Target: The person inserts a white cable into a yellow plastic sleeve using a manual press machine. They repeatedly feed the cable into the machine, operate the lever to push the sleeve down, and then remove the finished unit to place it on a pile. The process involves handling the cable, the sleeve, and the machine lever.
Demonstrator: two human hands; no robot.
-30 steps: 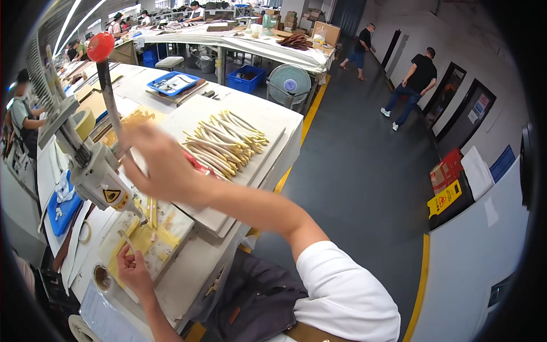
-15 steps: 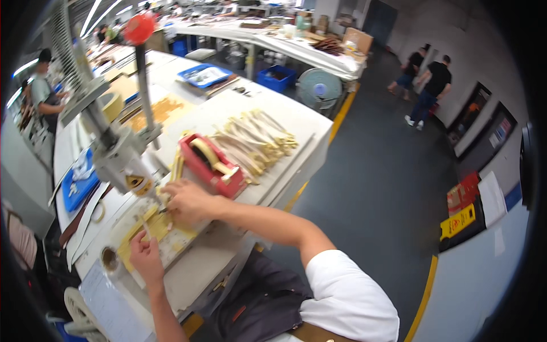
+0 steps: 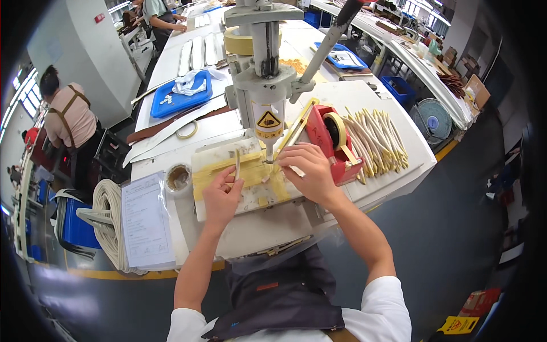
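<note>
— Nearest the body, what do the hands have?

— The left hand (image 3: 221, 196) is curled, thumb and fingers pinching the lower end of a thin pale cream strip (image 3: 237, 164). The strip stands nearly upright, its long axis running away from the person, its top end free. The right hand (image 3: 307, 170) lies just beside it with fingers bent and pressed together near the tip of the press; whether they nip something there I cannot tell, since the knuckles hide the fingertips.

— And what lies under them?

— A white work board patched with yellow tape (image 3: 250, 179), on the white bench (image 3: 399, 154). The grey hand-lever bench press (image 3: 265, 85) stands over it, its point coming down between the two hands; the lever's top is cut off by the upper edge.

— Beyond that?

— A red tape dispenser (image 3: 330, 139) touches the right wrist's far side, and past it lies a heap of long cream strips (image 3: 379, 139), fanned and pointing away to the right. To the left sit a sheet of printed paper (image 3: 143, 219) and a small roll of tape (image 3: 178, 178); farther back is a blue plastic tray (image 3: 182, 94). Another person in an apron (image 3: 71, 117) works at the far left.
</note>
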